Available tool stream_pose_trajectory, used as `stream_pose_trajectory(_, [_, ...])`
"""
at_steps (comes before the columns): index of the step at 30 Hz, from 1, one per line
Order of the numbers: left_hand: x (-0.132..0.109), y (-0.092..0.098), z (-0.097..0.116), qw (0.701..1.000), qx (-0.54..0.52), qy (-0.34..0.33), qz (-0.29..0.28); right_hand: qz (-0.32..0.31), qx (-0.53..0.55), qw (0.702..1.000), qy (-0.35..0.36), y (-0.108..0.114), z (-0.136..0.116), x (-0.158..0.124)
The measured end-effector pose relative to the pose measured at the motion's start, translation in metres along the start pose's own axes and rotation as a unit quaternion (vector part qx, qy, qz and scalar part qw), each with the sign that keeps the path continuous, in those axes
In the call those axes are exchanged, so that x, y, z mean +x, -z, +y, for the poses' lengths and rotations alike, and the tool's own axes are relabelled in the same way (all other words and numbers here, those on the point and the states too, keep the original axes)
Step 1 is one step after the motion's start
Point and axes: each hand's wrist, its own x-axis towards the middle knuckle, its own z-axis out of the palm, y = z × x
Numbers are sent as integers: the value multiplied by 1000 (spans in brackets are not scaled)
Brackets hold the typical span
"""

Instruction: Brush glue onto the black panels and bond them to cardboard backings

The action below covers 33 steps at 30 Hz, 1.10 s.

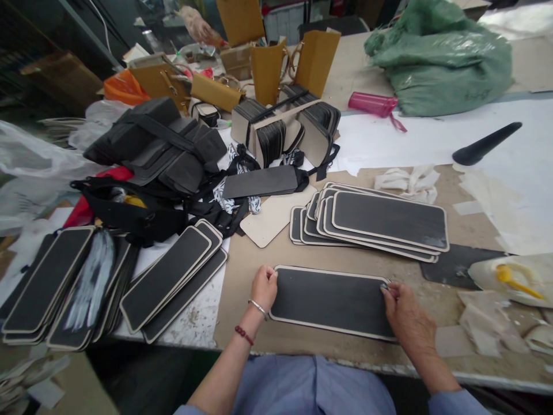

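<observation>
A long black panel (330,301) with a beige border and rounded corners lies in front of me on the brown board (242,265). My left hand (264,286), with a bracelet and red beads at its wrist, pinches the panel's upper left corner. At the upper right corner, my right hand (408,314) grips it with thumb and forefinger pressed together. A thin edge beneath suggests a second layer, but I cannot tell. Just behind it rests a fanned stack of similar panels (389,222), beside a bare beige piece (270,222).
More panels (166,279) lie at left, near a white-smeared bundle (91,279). Behind are black pieces (147,144), a strapped bundle (285,124) and mustard bags (268,72). At right are a white jug (514,276), a black tapered tool (488,144) and a green sack (444,63). Another person's hand (199,26) shows at the back.
</observation>
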Motion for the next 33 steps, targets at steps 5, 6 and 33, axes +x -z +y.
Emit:
stream_pose_trajectory(5, [2, 0, -3, 1000, 1, -2, -5, -11, -8, 1000, -2, 0, 0, 0])
stream_pose_trajectory(6, [3, 0, -5, 1000, 0, -2, -5, -13, -10, 1000, -1, 0, 0, 0])
stream_pose_trajectory(33, [-44, -49, 13, 856, 379, -351, -23, -22, 27, 999, 1, 1, 1, -1])
